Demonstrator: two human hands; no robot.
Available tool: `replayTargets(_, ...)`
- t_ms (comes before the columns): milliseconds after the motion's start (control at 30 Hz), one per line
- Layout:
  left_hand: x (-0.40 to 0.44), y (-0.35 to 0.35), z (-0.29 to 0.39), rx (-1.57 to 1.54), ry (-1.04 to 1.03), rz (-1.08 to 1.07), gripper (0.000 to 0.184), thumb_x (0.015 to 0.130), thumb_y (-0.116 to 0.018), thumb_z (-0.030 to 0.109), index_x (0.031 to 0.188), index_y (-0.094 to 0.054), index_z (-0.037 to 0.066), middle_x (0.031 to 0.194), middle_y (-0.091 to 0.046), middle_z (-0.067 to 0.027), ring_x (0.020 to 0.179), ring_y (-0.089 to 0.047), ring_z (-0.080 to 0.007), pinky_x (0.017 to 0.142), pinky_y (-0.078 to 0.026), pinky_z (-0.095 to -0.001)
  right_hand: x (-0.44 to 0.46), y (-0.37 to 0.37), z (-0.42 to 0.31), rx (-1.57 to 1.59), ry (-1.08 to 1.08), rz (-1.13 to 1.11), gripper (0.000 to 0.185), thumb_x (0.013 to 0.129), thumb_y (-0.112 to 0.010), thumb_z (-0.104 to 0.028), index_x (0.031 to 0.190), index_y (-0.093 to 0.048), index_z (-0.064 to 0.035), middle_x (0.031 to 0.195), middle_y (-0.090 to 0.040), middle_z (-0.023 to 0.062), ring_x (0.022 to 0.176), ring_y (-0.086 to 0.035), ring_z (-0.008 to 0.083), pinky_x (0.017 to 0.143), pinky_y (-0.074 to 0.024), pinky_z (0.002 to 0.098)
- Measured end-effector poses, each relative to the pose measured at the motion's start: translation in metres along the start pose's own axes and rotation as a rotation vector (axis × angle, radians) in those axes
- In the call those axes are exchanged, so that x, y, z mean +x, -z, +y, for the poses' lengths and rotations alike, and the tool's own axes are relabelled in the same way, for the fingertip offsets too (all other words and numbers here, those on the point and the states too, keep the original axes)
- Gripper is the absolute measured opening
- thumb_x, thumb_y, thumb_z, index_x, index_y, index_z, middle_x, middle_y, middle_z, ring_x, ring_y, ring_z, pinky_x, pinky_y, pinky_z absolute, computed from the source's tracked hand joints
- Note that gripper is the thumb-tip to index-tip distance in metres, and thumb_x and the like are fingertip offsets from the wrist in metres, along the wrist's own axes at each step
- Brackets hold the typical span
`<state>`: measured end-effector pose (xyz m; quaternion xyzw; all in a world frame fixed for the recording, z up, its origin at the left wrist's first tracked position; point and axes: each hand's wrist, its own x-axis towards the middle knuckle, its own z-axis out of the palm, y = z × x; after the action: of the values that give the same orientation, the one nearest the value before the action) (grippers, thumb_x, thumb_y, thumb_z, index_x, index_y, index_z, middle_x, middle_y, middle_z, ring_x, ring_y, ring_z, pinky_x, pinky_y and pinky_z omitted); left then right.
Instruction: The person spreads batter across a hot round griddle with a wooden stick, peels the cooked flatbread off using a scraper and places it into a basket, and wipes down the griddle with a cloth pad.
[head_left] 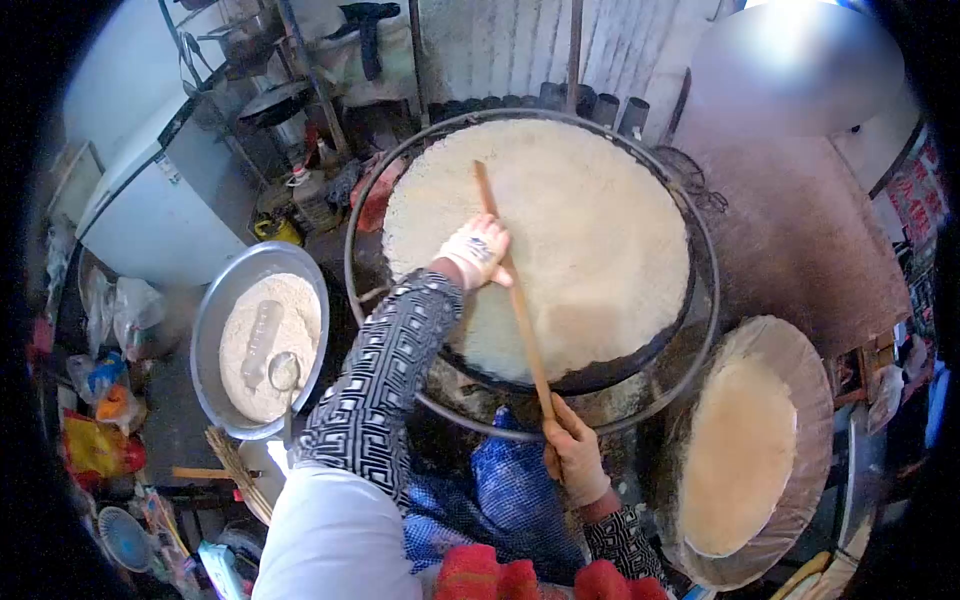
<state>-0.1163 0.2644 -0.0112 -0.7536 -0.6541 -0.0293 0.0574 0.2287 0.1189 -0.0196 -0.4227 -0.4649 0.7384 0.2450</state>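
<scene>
My left hand [478, 252], in a whitish glove with bare-looking fingers, is closed round the upper half of a long wooden stick [525, 330]. My right hand [578, 458], also partly gloved, grips the stick's near end by the griddle's front rim. The stick slants over a wide round griddle [640, 365] with a dark edge. A pale, thin layer of batter [590, 210] covers most of the griddle's surface. Near the front of that layer lies a blurred brownish patch that I cannot make out.
Left of the griddle stands a metal basin [207, 355] of pale flour-like mix, with a ladle [284, 372] in it. A round, film-covered tray [808, 450] bearing a large flat pancake [740, 455] stands at right. A metal ring [712, 300] surrounds the griddle.
</scene>
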Motion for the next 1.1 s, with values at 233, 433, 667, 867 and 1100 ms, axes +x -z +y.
replayTargets(233,-0.161,0.028,-0.05,-0.026,0.17,0.028,0.104,0.066,-0.063,0.07,0.131,-0.046,-0.009,0.132,-0.05,-0.0277,0.132,-0.041,-0.0405,0.115,-0.026,-0.0469,-0.005,-0.049,0.037,-0.369,0.165,-0.142,0.053,0.09,-0.067,-0.011,0.14,-0.051,-0.0057,0.092,-0.068,0.0011,0.065,-0.057,0.0068,0.058,-0.0474,0.0258)
replayTargets(433,-0.263,0.03,0.069,0.058,0.251,0.117,0.115,0.064,-0.059,0.076,0.138,-0.039,-0.009,0.14,-0.042,-0.0294,0.135,-0.035,-0.0439,0.116,-0.019,-0.0553,-0.124,0.013,0.028,-0.945,0.054,-0.218,0.056,0.089,-0.068,-0.03,0.141,-0.051,-0.0217,0.103,-0.07,0.0196,0.083,-0.071,0.0293,0.075,-0.0547,0.0351)
replayTargets(667,-0.101,0.036,0.27,-0.298,-0.242,0.114,0.107,0.063,-0.072,0.062,0.138,-0.04,-0.007,0.145,-0.039,-0.0267,0.139,-0.032,-0.0427,0.118,-0.02,-0.0502,-0.282,0.112,0.121,-0.284,0.088,0.398,0.064,0.085,-0.074,-0.023,0.142,-0.05,-0.0066,0.12,-0.063,0.0123,0.101,-0.061,0.0211,0.083,-0.0481,0.0306)
replayTargets(867,-0.106,0.017,0.279,-0.225,-0.257,0.04,0.108,0.062,-0.067,0.066,0.135,-0.042,-0.01,0.142,-0.041,-0.0271,0.138,-0.032,-0.0437,0.118,-0.021,-0.0507,-0.28,0.109,0.114,0.255,-0.234,0.294,0.069,0.086,-0.07,-0.018,0.146,-0.042,-0.0011,0.123,-0.054,0.0055,0.102,-0.049,0.0141,0.086,-0.0377,0.0288)
replayTargets(1100,-0.15,0.014,0.212,-0.115,-0.013,-0.035,0.113,0.066,-0.06,0.073,0.14,-0.038,-0.009,0.145,-0.039,-0.0275,0.142,-0.027,-0.0433,0.119,-0.017,-0.0502,-0.231,0.097,0.068,0.014,-0.331,0.046,0.062,0.09,-0.067,-0.014,0.146,-0.043,-0.0051,0.118,-0.067,0.0082,0.096,-0.065,0.0173,0.084,-0.0516,0.0293)
